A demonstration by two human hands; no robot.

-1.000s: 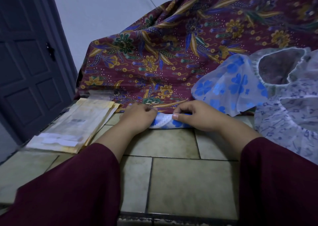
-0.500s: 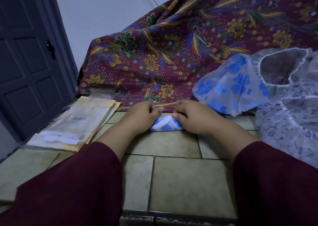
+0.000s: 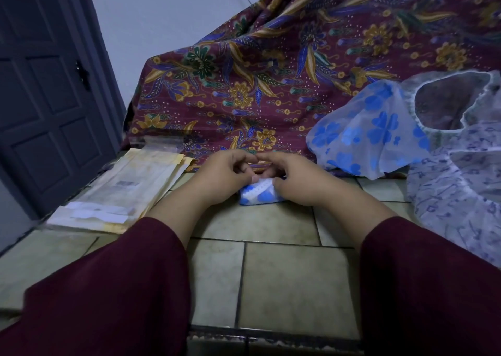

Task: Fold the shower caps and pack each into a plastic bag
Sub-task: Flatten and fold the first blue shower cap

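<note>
Both hands meet over the folded shower cap (image 3: 259, 192), a small compact wad of thin white plastic film with blue flower print and a crinkled elastic edge on top. It sits on the tiled floor (image 3: 284, 279), at the foot of the batik cloth. Left hand (image 3: 221, 178) has its fingers curled, thumb tip down at the wad's top edge; right hand (image 3: 294, 180) curls over its right side and grips it. Index fingertips nearly touch above it.

Stack of plastic bags (image 3: 127, 190): flat, rectangular, clear film over yellowish backing, lying left of the hands. Loose shower caps (image 3: 374, 133): puffy, translucent, blue-flowered, with ruffled elastic rims, heaped to the right; nearer one has a finer lilac print. Batik cloth (image 3: 271, 78): maroon, floral, draped in folds behind. Floor tiles are glazed, pale greenish, with dark grout. Dark panelled door (image 3: 46, 97) at left. Maroon sleeves cover both forearms.
</note>
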